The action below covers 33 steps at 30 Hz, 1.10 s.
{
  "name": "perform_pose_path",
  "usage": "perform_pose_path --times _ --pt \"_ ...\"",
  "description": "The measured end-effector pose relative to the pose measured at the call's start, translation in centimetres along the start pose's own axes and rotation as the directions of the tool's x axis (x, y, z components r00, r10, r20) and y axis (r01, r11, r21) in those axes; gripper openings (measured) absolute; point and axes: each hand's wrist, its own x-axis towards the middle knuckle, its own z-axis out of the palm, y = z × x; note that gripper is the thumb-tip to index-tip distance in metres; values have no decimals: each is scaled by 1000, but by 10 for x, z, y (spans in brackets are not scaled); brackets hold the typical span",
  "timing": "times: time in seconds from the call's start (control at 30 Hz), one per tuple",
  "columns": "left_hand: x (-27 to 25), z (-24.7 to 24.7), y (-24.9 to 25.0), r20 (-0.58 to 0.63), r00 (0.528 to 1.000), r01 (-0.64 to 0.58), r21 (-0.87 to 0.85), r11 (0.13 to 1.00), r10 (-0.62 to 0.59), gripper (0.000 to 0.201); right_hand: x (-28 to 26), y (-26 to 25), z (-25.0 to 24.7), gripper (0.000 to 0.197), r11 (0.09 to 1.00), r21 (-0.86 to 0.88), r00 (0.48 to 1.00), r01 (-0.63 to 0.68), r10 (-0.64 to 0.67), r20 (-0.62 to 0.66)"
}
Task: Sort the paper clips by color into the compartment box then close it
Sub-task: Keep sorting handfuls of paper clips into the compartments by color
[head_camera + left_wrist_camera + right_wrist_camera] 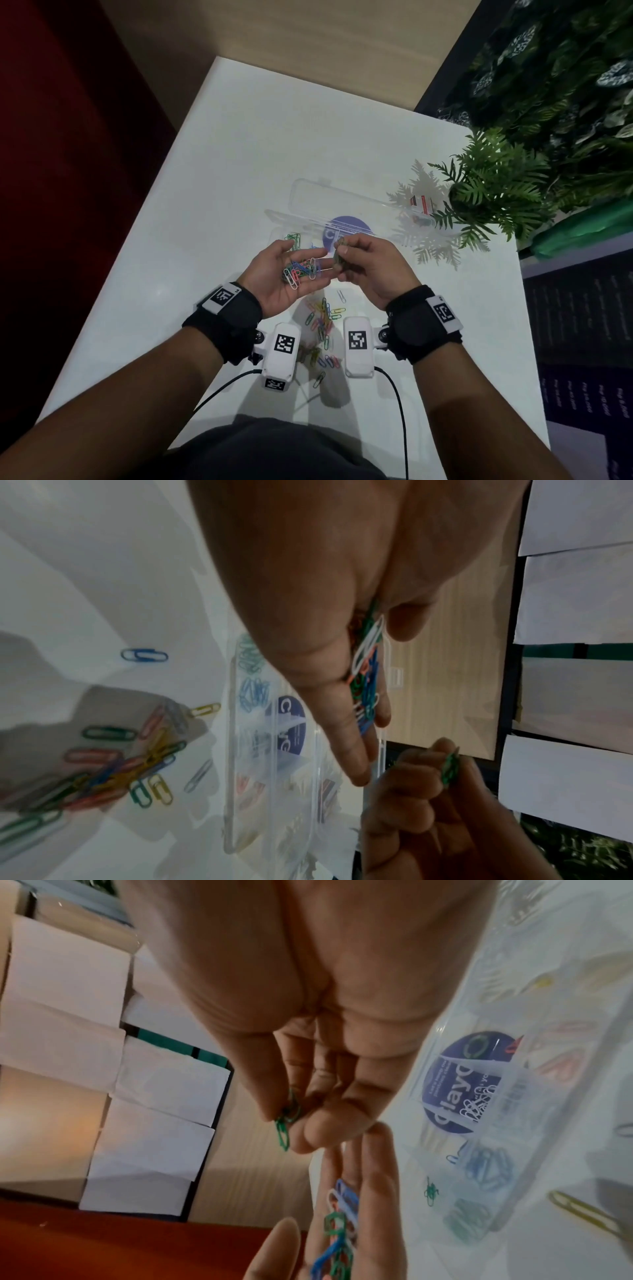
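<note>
My left hand [287,270] lies flat-palmed, cupping mixed clips [301,269]; my right hand [368,265] pinches green clips [287,1121] above the compartment box [294,224].

Clear glossy plastic box [310,202]; matt white table [239,137]; coated clips [322,322].

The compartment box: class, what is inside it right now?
The box lies open. Its end compartment holds green clips, the next one blue clips. The hands cover the middle compartments from above; the far ones are too blurred to tell.
</note>
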Motion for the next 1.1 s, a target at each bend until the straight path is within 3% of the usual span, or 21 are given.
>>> perform_pose_path --times 0.1,0.27,0.43,0.5,0.57,0.73,0.8,0.9,1.0,1.1 --pt "-3 -19 8 -47 999 -14 -31 999 12 50 20 0 9 12 998 -51 999 -35 33 -41" --pt "-10 -45 20 -120 991 -63 -91 994 52 48 70 10 33 17 937 -337 989 -92 46 -143" --pt "-14 -55 29 -133 988 -92 -122 988 75 47 110 21 48 16 828 -526 970 -193 79 -232" --pt "-14 -56 31 -132 988 -95 -131 987 77 47 118 25 48 6 755 -615 967 -228 99 -236" --pt "-13 -57 33 -127 989 -91 -134 987 74 48 126 32 42 18 697 -681 969 -226 91 -229" --pt "-10 -51 32 -103 993 -75 -132 988 62 48 102 18 40 16 797 -581 969 -162 17 -247" --pt "-9 -46 30 -93 994 -69 -126 990 57 48 86 10 42 12 801 -594 977 -77 -59 -206" --pt "-8 -39 28 -77 996 -57 -94 994 50 48 56 0 47 9 729 -682 984 61 -160 -83" --pt "-7 -34 25 -39 998 -53 -66 996 50 53 28 -1 55 6 629 -768 986 120 -163 20" --pt "-8 -28 20 15 999 -38 -81 996 39 55 13 2 60 18 519 -843 985 144 -156 72"
